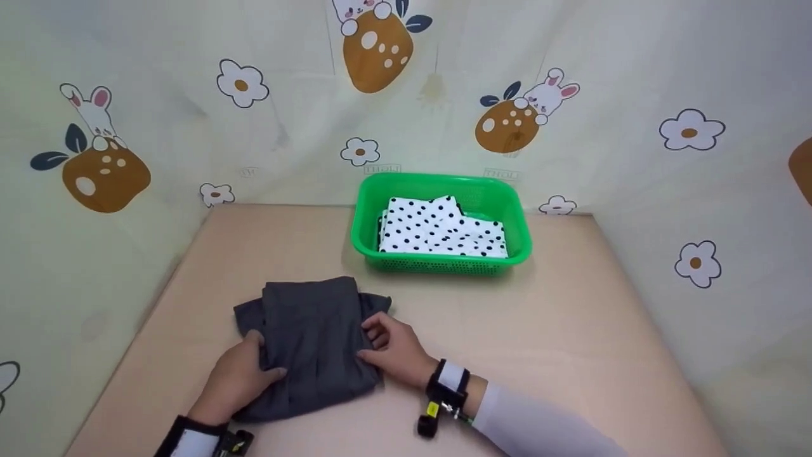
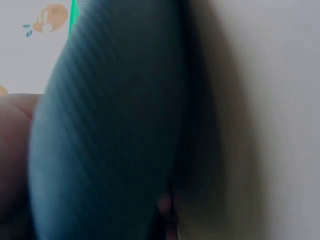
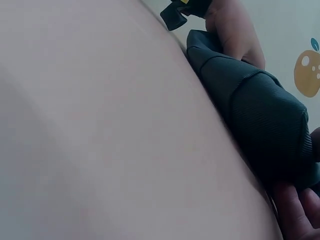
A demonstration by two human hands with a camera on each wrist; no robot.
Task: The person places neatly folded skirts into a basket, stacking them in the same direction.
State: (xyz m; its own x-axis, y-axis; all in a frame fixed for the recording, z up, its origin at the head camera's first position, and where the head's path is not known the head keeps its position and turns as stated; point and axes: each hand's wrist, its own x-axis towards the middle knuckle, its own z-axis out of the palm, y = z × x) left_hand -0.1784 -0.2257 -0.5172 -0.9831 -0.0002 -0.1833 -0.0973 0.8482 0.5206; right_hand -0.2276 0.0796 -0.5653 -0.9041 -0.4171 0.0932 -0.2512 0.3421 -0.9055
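Observation:
A folded dark grey garment lies on the table left of centre, with narrower flaps sticking out on both sides at its far end. My left hand grips its left edge, thumb on top and fingers tucked beneath. At the opposite edge, my right hand pinches the cloth between thumb and fingers. The garment's thick fold fills much of the left wrist view. In the right wrist view, the garment shows side-on, fingers of the right hand reaching under its edge.
A green plastic basket stands at the table's back edge, holding folded white cloth with black dots. Behind and beside the beige table hangs a pale curtain printed with rabbits and flowers.

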